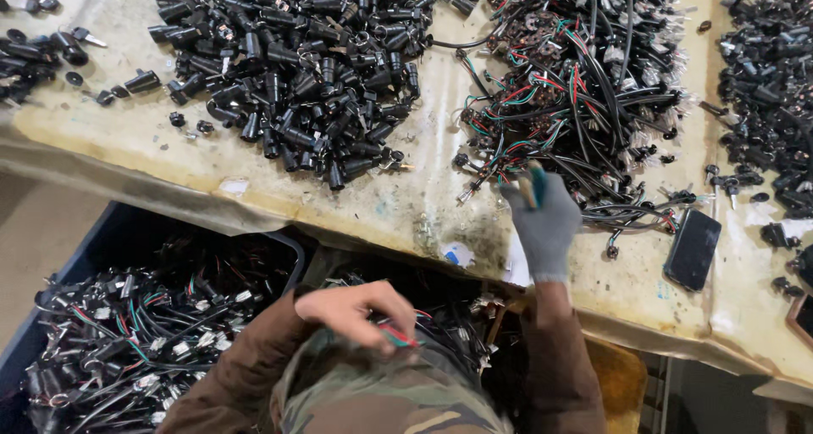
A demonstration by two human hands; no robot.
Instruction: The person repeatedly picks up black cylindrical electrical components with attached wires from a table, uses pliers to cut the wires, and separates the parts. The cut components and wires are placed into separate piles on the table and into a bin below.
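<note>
My left hand (362,312) is bare and low, close to my body above my lap; its fingers pinch a small bundle of red and green wires (398,337). My right hand (542,218) wears a grey knit glove and reaches up onto the worn table (127,138). Its fingers close on a part at the near edge of a tangled heap of black cable harnesses with red, green and white wires (576,87); what it grips is blurred.
A big pile of small black cylindrical parts (296,61) covers the table's far middle. More black parts lie at the far left (34,53) and right (771,87). A dark phone (693,249) rests near my right hand. A blue bin of finished harnesses (144,332) stands below left.
</note>
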